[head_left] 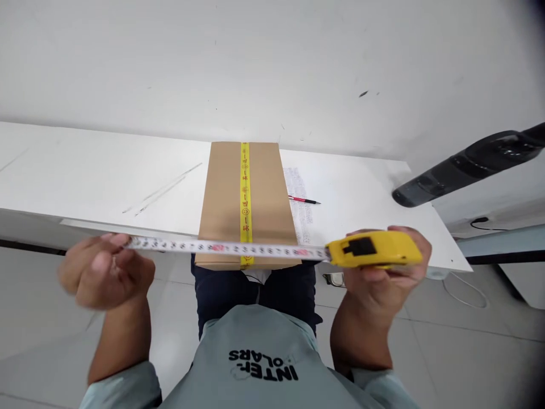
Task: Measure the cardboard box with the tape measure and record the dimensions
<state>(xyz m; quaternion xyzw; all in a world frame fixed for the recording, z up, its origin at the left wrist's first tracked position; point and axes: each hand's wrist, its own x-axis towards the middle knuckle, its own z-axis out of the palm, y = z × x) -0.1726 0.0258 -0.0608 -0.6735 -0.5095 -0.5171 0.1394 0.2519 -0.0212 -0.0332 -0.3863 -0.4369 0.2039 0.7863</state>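
My right hand (374,278) is wrapped round the yellow case of a tape measure (395,247), which has a black button on its side. The white blade (255,250) with black and red marks is drawn out to the left. Its free end is pinched in the fingers of my left hand (108,272), slightly blurred. The blade passes over the near end of a flat cardboard box (223,199), whether touching it I cannot tell. Yellow printed tape (245,196) runs along the box's middle. The box's near end juts over the table edge above my lap.
A red and black pen (304,200) lies right of the box beside a written sheet of paper (300,176). Both are on a white table (106,170) against a wall. A dark cylindrical object (464,165) stands over the table's right end. A cable (468,304) lies below.
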